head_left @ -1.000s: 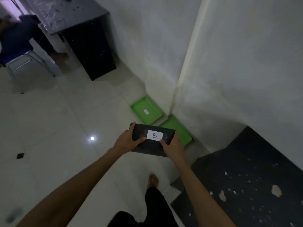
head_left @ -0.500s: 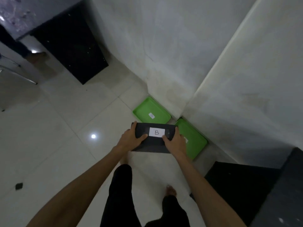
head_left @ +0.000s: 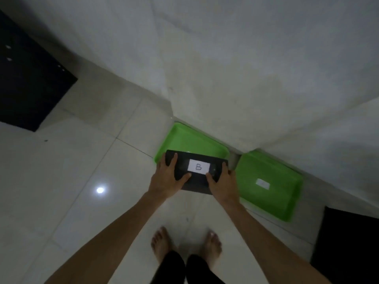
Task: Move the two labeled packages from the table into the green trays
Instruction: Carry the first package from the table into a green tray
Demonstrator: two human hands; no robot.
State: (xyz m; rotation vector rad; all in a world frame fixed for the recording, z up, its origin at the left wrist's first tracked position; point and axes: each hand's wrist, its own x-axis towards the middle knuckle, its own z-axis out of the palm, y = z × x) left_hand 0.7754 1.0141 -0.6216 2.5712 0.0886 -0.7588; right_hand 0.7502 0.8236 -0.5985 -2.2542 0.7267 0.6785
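The package is black, with a white label bearing a dark handwritten letter B. Both trays are bright green: the left tray is plain where it shows, and the right tray has a small white label on its floor, its marking too faint to read. The floor is glossy white tile with thin grey joints and one round white light glare. The walls are plain off-white with faint yellowish stains. The trousers are black.

White floor and walls, dark furniture at the edges

A light reflection is seen on the tiled floor; a black cabinet is set against the wall.
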